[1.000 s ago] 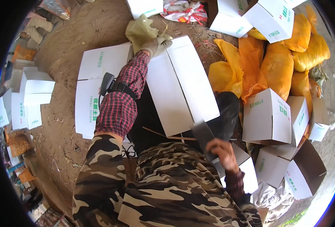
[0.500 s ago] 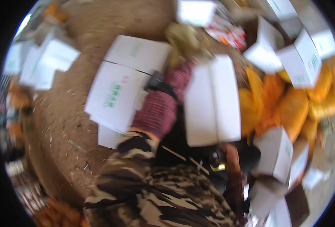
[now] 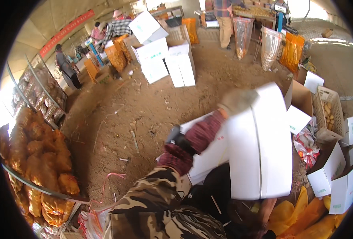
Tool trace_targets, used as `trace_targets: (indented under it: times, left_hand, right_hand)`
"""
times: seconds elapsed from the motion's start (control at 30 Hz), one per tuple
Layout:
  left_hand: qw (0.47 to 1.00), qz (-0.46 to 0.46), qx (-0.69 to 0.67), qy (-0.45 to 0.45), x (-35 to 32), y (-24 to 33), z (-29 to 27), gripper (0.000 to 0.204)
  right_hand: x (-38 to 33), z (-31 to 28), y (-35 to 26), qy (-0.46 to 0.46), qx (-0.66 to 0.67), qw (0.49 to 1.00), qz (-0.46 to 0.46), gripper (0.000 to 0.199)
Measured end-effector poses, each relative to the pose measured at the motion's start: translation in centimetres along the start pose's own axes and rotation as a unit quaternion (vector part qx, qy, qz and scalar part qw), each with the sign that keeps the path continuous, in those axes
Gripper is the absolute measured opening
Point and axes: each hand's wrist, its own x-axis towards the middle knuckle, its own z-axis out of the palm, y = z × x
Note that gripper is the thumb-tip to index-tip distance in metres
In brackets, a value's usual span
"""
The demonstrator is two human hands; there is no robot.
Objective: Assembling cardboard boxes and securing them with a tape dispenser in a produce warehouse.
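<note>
Watching remotely: the white carton (image 3: pixel 273 143) runs near-to-far, right of my left hand (image 3: pixel 238 101), which overlaps its far-left corner, too blurred to tell the grip. Right hand (image 3: pixel 267 210)'s by the near end, fingers hidden, can't tell.

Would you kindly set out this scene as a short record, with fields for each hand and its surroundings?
Left hand: gloved, blurred, at the upper-left edge of a white rectangular cardboard box; grip unclear
Right hand: bare, mostly hidden, near the box's lower edge; grip unclear
Left of box: flat white cardboard
Far right: beige slatted plastic crate holding pale oval potatoes
Far left: bulging orange sacks
Ground: brown earth
</note>
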Motion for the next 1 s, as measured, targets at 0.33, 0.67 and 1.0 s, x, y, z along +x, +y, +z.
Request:
trace_targets:
  times: [0.33, 0.67, 1.0]
  left_hand:
    - [0.909, -0.31, 0.184, 0.211, -11.0, -9.6, -24.3, 0.074]
    - [0.711, -0.652, 0.248, -0.087, -46.7, -10.4, 4.4, 0.129]
    - [0.633, -0.726, -0.249, 0.096, -45.9, -10.7, -0.1, 0.025]
  right_hand:
    - [11.8, 13.9, -17.1, -0.187, 0.196, 0.956, -0.116, 0.039]
    - [-1.5, 0.6, 2.6, -0.148, 0.001, 0.97, 0.19, 0.035]
    - [-8.4, -7.7, 4.5, 0.033, 0.079, 0.915, 0.394, 0.04]
